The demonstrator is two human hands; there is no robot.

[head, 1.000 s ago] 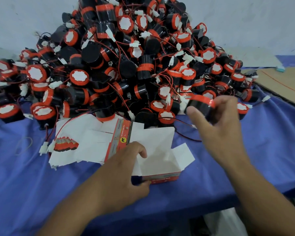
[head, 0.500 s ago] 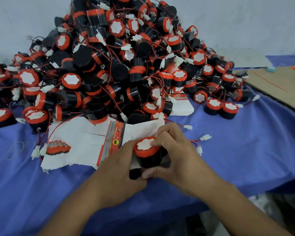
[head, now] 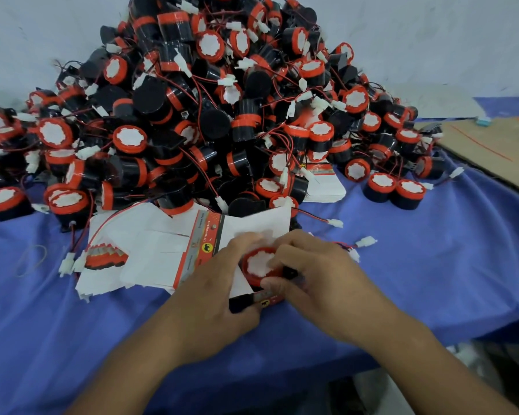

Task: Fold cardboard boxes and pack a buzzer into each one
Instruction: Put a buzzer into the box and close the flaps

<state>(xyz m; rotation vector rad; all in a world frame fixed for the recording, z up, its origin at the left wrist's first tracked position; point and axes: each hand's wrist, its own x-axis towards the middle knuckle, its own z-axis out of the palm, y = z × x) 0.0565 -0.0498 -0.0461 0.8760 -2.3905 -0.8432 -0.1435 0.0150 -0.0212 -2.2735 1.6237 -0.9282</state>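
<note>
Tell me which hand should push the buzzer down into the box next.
Right. The right hand grips the buzzer from above at the open top of the box, so it can probably press straight down. The left hand holds the box.

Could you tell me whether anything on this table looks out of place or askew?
Yes: a second stack of flat boxes is half buried under the buzzer pile, and the near stack of flat boxes lies fanned out crookedly. A rubber band lies loose on the blue cloth.
</note>
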